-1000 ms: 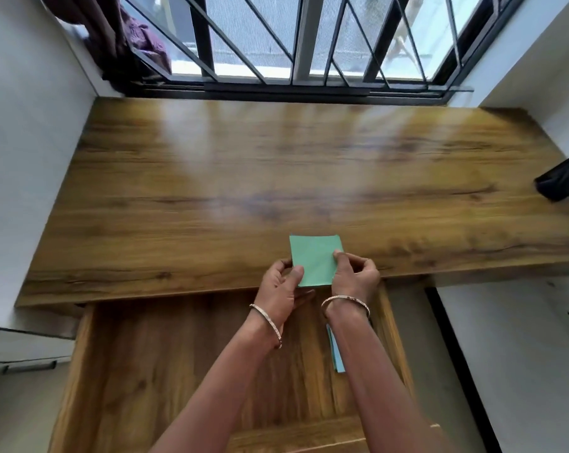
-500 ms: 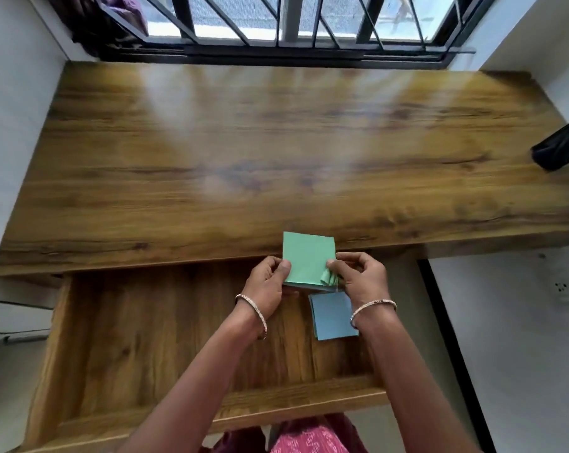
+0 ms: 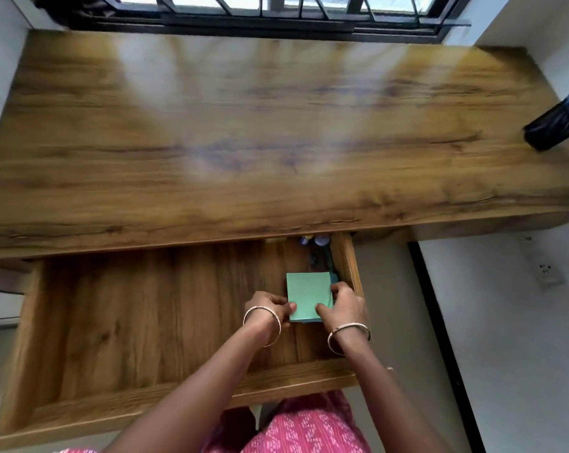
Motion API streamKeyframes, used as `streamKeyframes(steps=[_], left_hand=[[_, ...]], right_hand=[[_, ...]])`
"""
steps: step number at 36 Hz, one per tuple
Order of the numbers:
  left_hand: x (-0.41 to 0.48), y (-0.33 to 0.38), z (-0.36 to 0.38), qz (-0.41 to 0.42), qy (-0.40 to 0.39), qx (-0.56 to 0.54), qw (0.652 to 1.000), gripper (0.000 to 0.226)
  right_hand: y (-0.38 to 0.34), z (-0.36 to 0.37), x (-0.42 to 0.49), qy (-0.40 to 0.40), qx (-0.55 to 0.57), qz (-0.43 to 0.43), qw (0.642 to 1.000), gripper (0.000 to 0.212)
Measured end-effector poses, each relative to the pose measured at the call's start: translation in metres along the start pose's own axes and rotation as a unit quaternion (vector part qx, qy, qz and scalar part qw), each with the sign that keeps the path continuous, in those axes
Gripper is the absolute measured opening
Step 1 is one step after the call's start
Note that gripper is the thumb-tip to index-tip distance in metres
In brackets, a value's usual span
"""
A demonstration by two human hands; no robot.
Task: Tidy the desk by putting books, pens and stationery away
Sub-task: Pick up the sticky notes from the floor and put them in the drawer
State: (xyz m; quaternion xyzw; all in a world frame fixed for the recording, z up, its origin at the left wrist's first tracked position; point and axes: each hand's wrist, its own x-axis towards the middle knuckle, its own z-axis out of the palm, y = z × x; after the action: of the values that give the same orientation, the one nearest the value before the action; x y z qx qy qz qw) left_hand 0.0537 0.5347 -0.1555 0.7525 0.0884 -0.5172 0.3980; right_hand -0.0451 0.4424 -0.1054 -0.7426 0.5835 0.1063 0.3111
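Observation:
A green pad of sticky notes (image 3: pixel 307 294) lies low inside the open wooden drawer (image 3: pixel 139 322), near its right wall, on top of a blue pad whose edge just shows. My left hand (image 3: pixel 270 308) pinches the pad's lower left edge. My right hand (image 3: pixel 343 304) pinches its lower right corner, where the sheets curl. Behind the pad, at the back of the drawer, lie some small stationery items (image 3: pixel 316 246), partly hidden under the desk top.
The wooden desk top (image 3: pixel 276 125) stretches below a barred window. A black mesh pen holder (image 3: pixel 556 125) with pens stands at its far right edge. A wall socket (image 3: pixel 547 273) is on the right wall.
Both hands have carried the green pad from the desk's front edge down into the drawer, onto the blue pad. The camera has tilted down, showing more of the drawer.

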Motion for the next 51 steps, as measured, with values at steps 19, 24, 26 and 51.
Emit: streamKeyframes(steps=[19,24,26,51], left_hand=[[0.014,-0.013,0.032,0.075,0.107,0.192,0.973,0.04],[0.005,-0.008,0.034,0.113,0.1,0.223,0.963,0.038],[0.001,-0.006,0.031,0.126,0.097,0.246,0.956,0.032],[-0.115,-0.092,-0.113,0.163,0.029,-0.119,0.979,0.009]], right_hand=[[0.015,0.01,-0.005,-0.073,-0.124,-0.042,0.989,0.04],[0.013,0.007,-0.005,-0.072,-0.132,-0.044,0.988,0.036],[0.011,0.006,-0.006,-0.059,-0.129,-0.044,0.989,0.034],[0.006,0.062,-0.147,-0.197,0.239,-0.133,0.942,0.014]])
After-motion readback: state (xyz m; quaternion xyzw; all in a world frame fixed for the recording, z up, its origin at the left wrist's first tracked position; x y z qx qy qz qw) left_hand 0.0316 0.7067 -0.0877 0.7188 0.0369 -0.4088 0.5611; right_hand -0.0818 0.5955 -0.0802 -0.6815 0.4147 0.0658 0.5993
